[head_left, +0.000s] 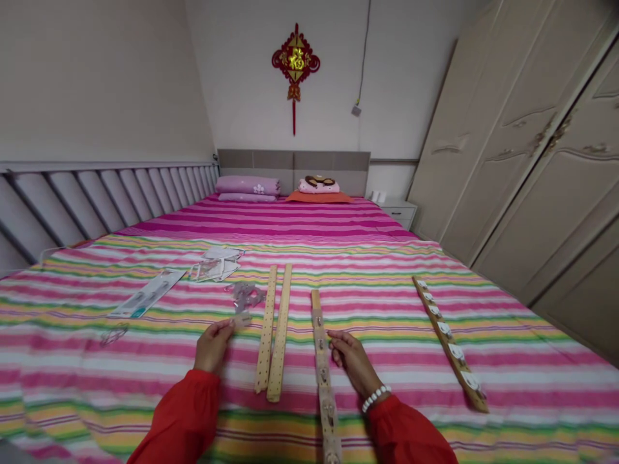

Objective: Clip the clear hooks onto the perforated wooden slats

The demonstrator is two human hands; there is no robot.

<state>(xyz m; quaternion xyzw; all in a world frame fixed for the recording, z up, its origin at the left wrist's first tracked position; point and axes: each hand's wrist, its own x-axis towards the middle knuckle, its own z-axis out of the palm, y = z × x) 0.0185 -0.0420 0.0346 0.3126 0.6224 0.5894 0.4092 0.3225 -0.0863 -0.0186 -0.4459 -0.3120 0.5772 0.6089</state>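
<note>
We judge the hooked wooden strip [325, 386] could skid or twist on the soft bedspread [507, 322] if pressed off-centre; its long axis runs away from us, far end leaning slightly left. Our right hand [352, 362], half-curled and gripping nothing, touches the strip's right edge. Left of the strip, our left hand [213, 345] pinches a small clear piece [240, 319].

On the wall above the headboard [293, 169] hangs a red knot ornament [295, 61] bearing one gold character, 福. The flat packet [147, 293], far in front of the headboard, carries print too small to read.
</note>
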